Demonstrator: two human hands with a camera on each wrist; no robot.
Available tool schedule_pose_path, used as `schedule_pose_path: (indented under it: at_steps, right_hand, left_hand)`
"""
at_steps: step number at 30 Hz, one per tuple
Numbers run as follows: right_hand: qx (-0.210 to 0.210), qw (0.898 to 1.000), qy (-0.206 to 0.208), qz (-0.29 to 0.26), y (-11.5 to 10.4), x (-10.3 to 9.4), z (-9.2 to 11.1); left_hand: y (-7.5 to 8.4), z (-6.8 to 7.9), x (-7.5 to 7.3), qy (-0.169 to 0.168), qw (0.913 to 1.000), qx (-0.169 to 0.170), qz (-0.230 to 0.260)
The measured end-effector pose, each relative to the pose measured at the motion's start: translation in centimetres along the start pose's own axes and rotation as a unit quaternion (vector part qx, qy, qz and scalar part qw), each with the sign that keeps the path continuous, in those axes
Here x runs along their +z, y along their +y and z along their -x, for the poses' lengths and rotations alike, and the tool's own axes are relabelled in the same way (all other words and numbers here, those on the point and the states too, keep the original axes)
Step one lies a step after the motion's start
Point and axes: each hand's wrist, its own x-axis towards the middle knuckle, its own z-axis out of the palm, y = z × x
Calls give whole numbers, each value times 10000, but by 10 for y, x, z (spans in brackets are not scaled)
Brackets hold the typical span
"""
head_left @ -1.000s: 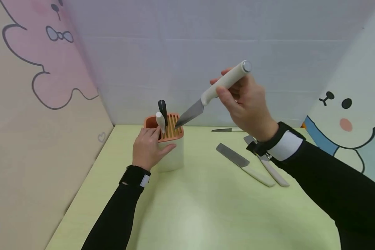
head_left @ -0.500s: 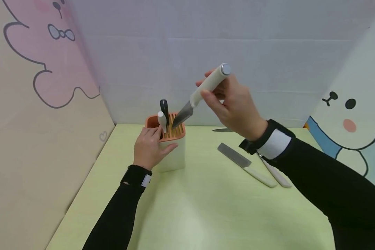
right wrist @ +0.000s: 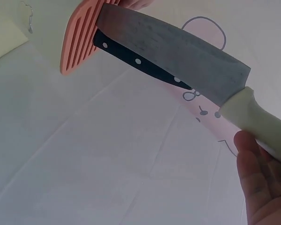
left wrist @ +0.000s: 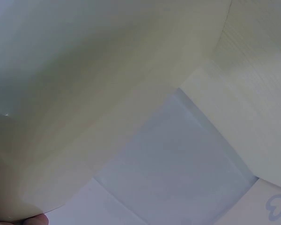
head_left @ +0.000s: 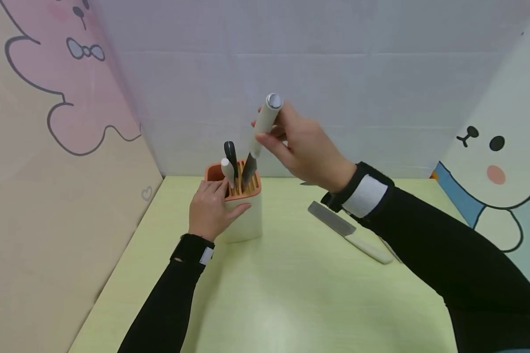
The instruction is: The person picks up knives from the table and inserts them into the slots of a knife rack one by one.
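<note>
Knife (head_left: 265,120) is held point-down and tilted above the knife block (head_left: 245,223), which is stood left of the table's middle (head_left: 291,284), toward the far edge. Handle is leaned up and to the right. Blade is seen against the orange slotted top (head_left: 256,189), right of the black handle (head_left: 230,153) and the white handle (head_left: 226,169); whether a slot is entered by the tip cannot be told.

Step in hand is judged to be the lining-up of blade and slot. Best done slowly: handle brought more upright, flat of the blade set parallel to the slots, tip found first, then eased straight down. If forced aslant, the slats could be scraped. The blade should be kept clear of the left hand (head_left: 209,208).

Fingers: knife handle is pinched between thumb and bent fingers of the right hand (head_left: 306,142). Block's left rim is gripped by the left fingers, thumb laid along the near wall.
</note>
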Motion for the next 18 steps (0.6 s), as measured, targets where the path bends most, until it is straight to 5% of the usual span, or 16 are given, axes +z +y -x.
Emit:
schedule_pose_path:
  at_steps: [18]
  right_hand:
    - [351,9968,-642,337,11,36,-8]
  left_hand:
    - [-4,1,1,41,10000,36,-73]
